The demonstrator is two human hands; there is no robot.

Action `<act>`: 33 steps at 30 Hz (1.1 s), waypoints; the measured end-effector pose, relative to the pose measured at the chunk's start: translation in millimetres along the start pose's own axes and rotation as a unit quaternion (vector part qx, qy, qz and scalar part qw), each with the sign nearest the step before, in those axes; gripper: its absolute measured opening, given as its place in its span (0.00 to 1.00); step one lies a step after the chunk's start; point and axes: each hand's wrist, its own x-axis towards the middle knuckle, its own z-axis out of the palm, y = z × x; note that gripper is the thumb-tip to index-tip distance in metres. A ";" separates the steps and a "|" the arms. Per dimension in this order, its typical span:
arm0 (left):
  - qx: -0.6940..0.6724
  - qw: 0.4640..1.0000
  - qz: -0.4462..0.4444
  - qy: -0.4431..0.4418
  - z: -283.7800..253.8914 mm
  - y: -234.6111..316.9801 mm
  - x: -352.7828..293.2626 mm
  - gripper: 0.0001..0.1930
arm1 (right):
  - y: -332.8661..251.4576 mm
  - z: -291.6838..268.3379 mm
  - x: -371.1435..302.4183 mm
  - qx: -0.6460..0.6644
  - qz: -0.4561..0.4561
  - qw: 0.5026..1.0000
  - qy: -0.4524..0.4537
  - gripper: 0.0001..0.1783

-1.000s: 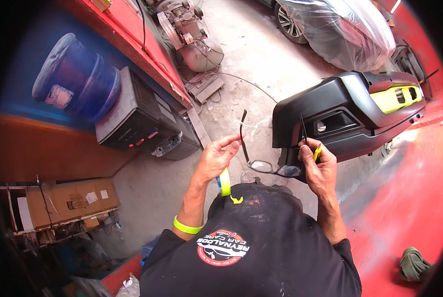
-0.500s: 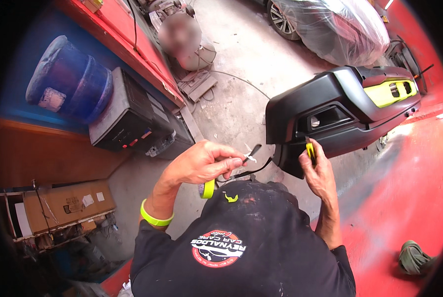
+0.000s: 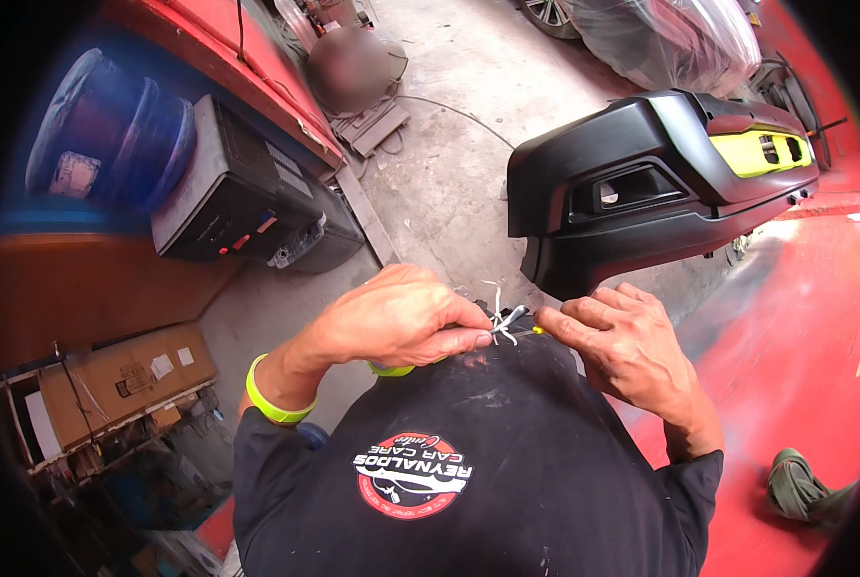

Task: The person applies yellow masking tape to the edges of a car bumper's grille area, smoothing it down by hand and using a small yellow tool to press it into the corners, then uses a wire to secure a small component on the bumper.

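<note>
My left hand [image 3: 406, 313] pinches the end of a thin dark cord, with frayed white strands [image 3: 503, 329] sticking out past the fingertips. Close beside it, my right hand [image 3: 627, 351] is closed around a yellow utility knife [image 3: 537, 330]. Only a small yellow part of the knife shows below the index finger; the rest is hidden by the hand. Both hands meet just in front of my black shirt [image 3: 507, 433]. A bright yellow-green band [image 3: 391, 369] peeks out under my left hand, mostly covered.
A large black bumper [image 3: 632, 192] with a yellow-green insert lies ahead to the right. Beyond it stands a car under plastic sheeting [image 3: 670, 48]. At left are a blue drum [image 3: 112, 135], a black cabinet [image 3: 247, 192] and a cardboard box [image 3: 127, 385] on a shelf.
My right hand has come down and left with the knife, from beside the bumper to the cord. My left hand has moved slightly right, still pinching the cord.
</note>
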 end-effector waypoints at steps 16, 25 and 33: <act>-0.011 1.000 0.020 0.021 8.8 7.1 2.1 0.11 | 1.7 8.7 -0.5 -0.012 -0.008 1.000 -0.025 0.26; 0.066 0.997 0.046 0.011 12.0 -0.7 1.1 0.13 | -5.5 18.3 1.2 -0.055 -0.018 0.997 -0.058 0.25; 0.112 0.992 -0.040 0.030 -2.7 -10.2 -20.6 0.11 | 0.4 -37.9 -13.9 0.136 0.102 0.945 0.279 0.20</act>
